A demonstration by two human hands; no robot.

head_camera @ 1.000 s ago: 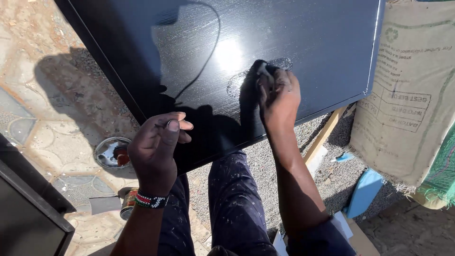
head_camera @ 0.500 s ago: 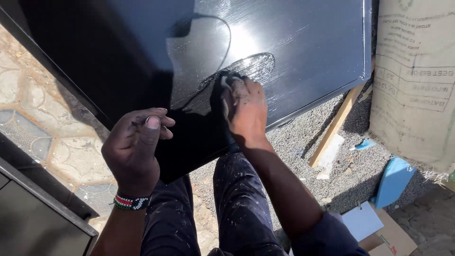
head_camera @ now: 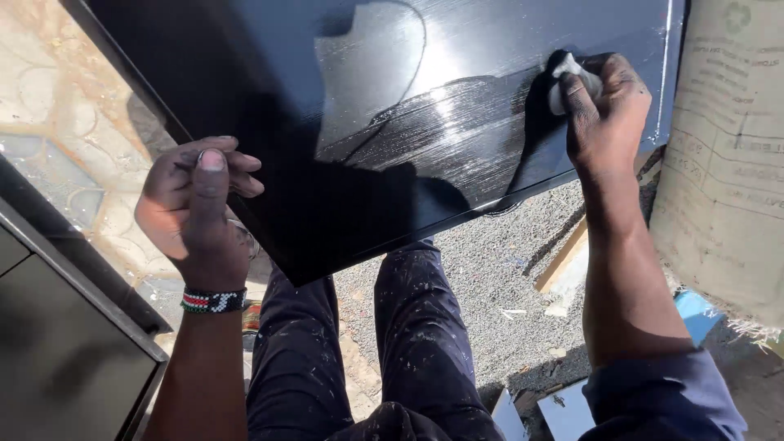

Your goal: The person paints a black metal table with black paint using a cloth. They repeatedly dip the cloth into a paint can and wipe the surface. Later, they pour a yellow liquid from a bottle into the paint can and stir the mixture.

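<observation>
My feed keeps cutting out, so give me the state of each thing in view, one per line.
Black panel: tilted, glossy, with a wet streaked patch across its middle.
Pad: pale, wadded, pressed on the panel near its right edge.
Right hand: shut on the pad.
Left hand: loosely curled at the panel's lower left edge; contact unclear.
Sack: upright, beside the panel's right edge.

A glossy black panel (head_camera: 269,106) lies tilted over the person's paint-flecked dark trousers (head_camera: 408,343). The right hand (head_camera: 606,110) presses a small pale cloth pad (head_camera: 572,77) against the panel's far right part, beside a wet, streaked patch (head_camera: 457,135). The left hand (head_camera: 196,208), with a beaded wristband (head_camera: 213,300), grips the panel's near left edge, and a printed sack (head_camera: 727,171) stands at the right.
</observation>
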